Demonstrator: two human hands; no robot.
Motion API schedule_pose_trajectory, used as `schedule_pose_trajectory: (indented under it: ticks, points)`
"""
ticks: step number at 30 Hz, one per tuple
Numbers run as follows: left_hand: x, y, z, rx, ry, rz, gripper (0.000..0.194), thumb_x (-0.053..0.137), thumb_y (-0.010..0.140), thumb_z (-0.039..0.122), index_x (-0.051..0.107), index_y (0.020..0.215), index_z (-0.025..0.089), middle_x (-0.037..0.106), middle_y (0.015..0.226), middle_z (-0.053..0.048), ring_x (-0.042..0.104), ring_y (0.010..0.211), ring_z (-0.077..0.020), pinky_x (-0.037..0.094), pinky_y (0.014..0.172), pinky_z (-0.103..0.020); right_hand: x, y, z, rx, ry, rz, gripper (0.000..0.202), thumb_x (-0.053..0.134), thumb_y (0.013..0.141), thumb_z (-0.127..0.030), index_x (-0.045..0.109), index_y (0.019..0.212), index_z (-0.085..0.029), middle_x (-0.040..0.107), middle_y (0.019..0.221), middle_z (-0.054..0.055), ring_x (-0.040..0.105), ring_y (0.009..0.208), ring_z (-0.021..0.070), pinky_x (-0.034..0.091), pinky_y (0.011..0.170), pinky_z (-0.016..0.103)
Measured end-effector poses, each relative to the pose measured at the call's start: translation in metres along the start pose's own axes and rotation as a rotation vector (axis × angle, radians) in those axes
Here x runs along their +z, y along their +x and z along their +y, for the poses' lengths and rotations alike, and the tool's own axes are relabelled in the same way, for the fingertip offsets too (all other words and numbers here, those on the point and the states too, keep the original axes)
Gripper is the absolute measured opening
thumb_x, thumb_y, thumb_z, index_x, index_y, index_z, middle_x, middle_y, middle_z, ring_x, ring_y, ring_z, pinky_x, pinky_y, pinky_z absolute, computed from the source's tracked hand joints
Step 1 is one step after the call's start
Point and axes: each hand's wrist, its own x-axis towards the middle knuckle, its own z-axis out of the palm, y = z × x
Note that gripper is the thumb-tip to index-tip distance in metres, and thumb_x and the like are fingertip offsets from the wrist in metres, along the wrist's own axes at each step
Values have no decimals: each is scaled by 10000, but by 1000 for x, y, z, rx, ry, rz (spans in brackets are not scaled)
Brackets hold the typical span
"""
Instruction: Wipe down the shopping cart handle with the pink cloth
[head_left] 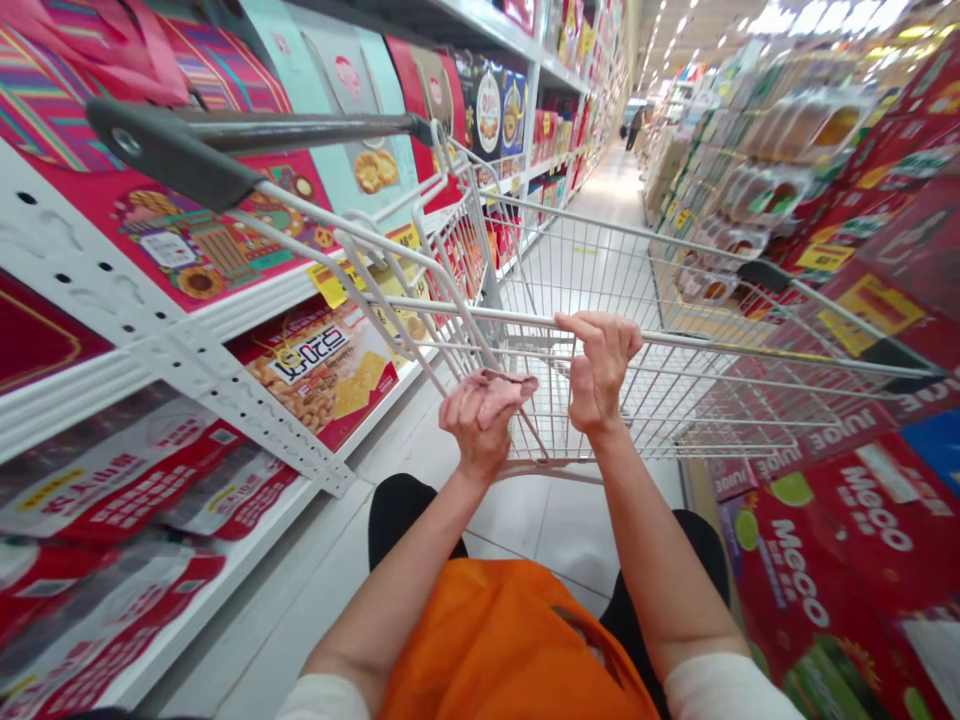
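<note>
A wire shopping cart (675,345) stands tilted across my view just ahead of me, its grey handle (176,150) up at the left. My left hand (476,425) is closed around a crumpled pink cloth (506,392), close to the wires at the cart's side. Hooked over the cart's upper rail is my right hand (604,370), its fingers bent across the bar and the thumb pointing up below it. Whether the left hand also touches the cart wires, I cannot tell.
Shelves (210,325) of gift boxes and bagged goods line the left. Stacked red drink cartons (825,540) rise close on the right, with bundled goods (757,190) behind. A tiled aisle (600,190) runs ahead to a distant person (635,128).
</note>
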Motion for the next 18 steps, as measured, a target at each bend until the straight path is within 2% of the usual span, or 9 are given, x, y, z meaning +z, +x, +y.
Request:
schedule_pose_trajectory:
  ticks: [3,5,7,10,12,15,17,18]
  points:
    - [-5,48,-14,-100,18,76,184,595,954,362,732,1027,264,566,1192,-107,416,1346,-305,291,1163,-535,1,-1,-1,9,9,17,417,249,967,-312,575,1222,-262,622,1087,56,564,1052,209,339,981,436]
    - [-9,69,-14,-87,39,109,200,585,957,363,722,1057,257,553,1203,-114,420,1328,-306,312,1148,-548,2,-2,-2,15,24,13,413,264,965,-305,579,1227,-255,626,1089,62,559,1056,216,339,979,438]
    - [-14,77,-8,12,77,132,175,604,950,359,716,1058,279,559,1155,-95,448,1280,-286,347,1133,-518,2,-3,-2,10,36,17,412,275,964,-301,583,1232,-250,630,1088,66,555,1056,222,340,975,439]
    - [-26,84,2,238,161,141,178,679,912,308,702,1084,347,561,1122,-52,477,1236,-248,377,1122,-444,2,-3,-1,-7,40,34,404,293,960,-298,590,1230,-250,637,1081,65,563,1038,227,344,961,441]
    - [-36,98,3,276,192,180,235,691,902,260,690,1115,361,547,1165,-44,473,1243,-240,370,1125,-436,2,-3,-1,-17,40,35,395,307,957,-291,592,1227,-248,640,1077,65,571,1030,229,347,952,442]
    - [-54,133,-2,93,192,274,239,620,941,244,684,1165,296,493,1273,-83,425,1294,-269,337,1134,-492,2,-3,-1,-23,42,38,380,329,954,-274,597,1220,-237,642,1066,67,573,1026,229,350,946,438]
    - [-63,152,-5,-6,203,276,262,571,966,266,683,1203,254,462,1325,-116,401,1319,-292,318,1138,-521,3,-4,-2,-23,39,43,372,345,951,-267,601,1219,-235,641,1058,67,574,1020,228,354,945,435]
    - [-67,159,-6,-11,209,256,268,563,970,279,689,1204,246,465,1326,-124,404,1316,-297,317,1138,-523,3,-4,-2,-21,35,47,368,354,949,-264,601,1220,-235,641,1056,67,574,1019,229,355,944,435]
